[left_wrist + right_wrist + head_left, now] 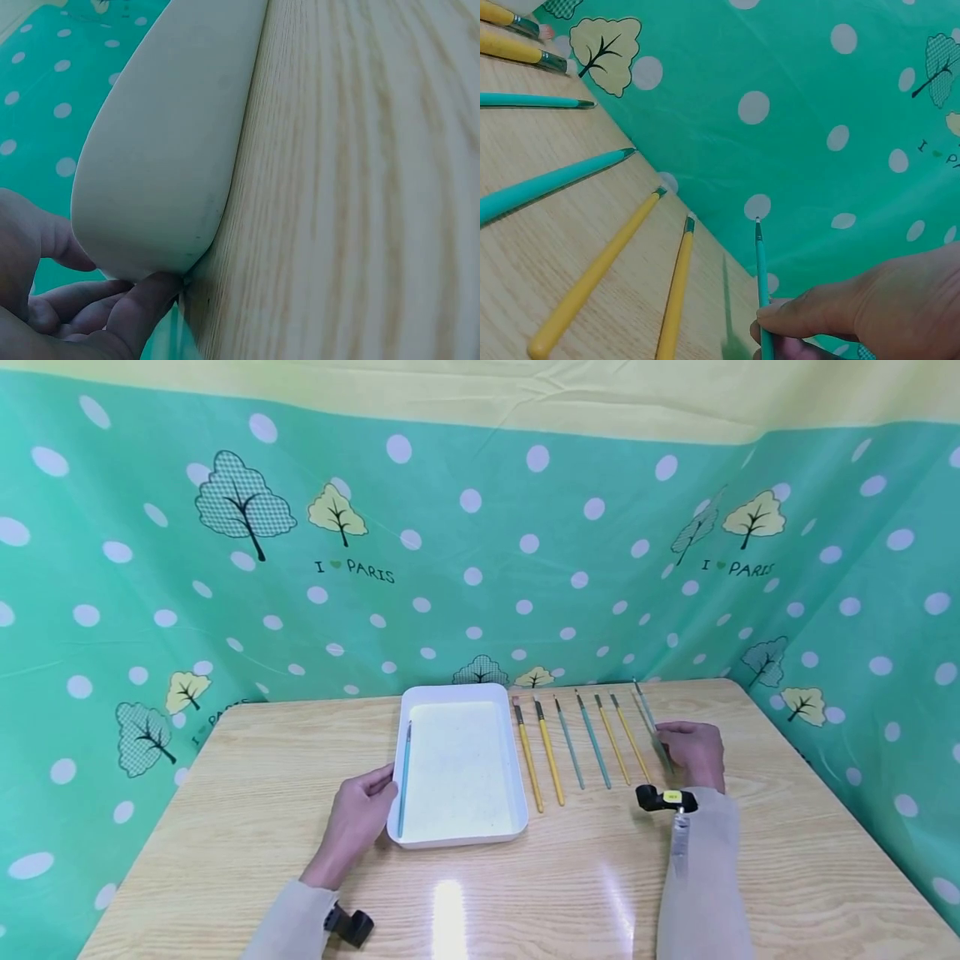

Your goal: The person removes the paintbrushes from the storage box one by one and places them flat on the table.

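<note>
In the head view, a white plastic tray (468,841) lies on the table with one teal paintbrush (405,781) along its left side. My left hand (360,810) holds the tray's left edge near the front corner; the left wrist view shows thumb and fingers at the wall of the tray (165,142). Right of the brush row, my right hand (693,753) pinches a thin teal paintbrush (761,262) between thumb and fingers. Its bristles point up and away, and its shadow falls on the table beside it.
Between tray and right hand lie several paintbrushes in a row, including a wide yellow brush (528,756), a teal brush (594,742) and a thin yellow brush (632,739). A green dotted curtain (465,543) hangs behind the wooden table (570,885).
</note>
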Available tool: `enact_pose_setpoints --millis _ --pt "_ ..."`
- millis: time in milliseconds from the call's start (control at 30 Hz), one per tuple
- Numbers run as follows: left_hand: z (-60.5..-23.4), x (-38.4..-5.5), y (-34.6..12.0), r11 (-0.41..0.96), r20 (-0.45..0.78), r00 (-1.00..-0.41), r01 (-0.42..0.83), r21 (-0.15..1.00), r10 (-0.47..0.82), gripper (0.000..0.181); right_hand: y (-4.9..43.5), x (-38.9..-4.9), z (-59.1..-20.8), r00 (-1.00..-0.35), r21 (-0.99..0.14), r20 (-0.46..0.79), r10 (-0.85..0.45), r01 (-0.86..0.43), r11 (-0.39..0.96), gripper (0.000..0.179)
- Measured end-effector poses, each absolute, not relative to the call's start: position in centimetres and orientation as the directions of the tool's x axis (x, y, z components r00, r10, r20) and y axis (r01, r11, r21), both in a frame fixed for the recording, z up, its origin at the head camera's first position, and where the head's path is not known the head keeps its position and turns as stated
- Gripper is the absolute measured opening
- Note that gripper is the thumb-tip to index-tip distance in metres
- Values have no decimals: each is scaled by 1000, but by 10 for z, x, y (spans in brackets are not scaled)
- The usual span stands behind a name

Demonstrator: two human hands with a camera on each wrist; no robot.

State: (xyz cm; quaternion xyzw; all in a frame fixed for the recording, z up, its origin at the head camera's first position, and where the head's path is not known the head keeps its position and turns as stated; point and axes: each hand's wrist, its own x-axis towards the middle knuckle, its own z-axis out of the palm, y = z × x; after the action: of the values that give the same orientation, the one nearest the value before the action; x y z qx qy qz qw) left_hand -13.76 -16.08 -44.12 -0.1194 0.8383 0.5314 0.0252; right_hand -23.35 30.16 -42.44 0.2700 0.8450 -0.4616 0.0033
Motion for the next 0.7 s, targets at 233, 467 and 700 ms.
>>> enact_pose_setpoints --millis 233,467,700 --pt "-441 -137 -161 405 -171 -970 -229 885 -172 45 300 -233 -429 -852 -755 -214 477 455 473 33" --pt "-440 -138 -161 402 -173 -970 -230 886 -173 45 296 -233 -432 -846 -766 -170 505 436 472 30" --pt "-441 -139 -161 394 -177 -969 -233 889 -172 46 294 -232 -435 -869 -742 -68 491 373 557 26"
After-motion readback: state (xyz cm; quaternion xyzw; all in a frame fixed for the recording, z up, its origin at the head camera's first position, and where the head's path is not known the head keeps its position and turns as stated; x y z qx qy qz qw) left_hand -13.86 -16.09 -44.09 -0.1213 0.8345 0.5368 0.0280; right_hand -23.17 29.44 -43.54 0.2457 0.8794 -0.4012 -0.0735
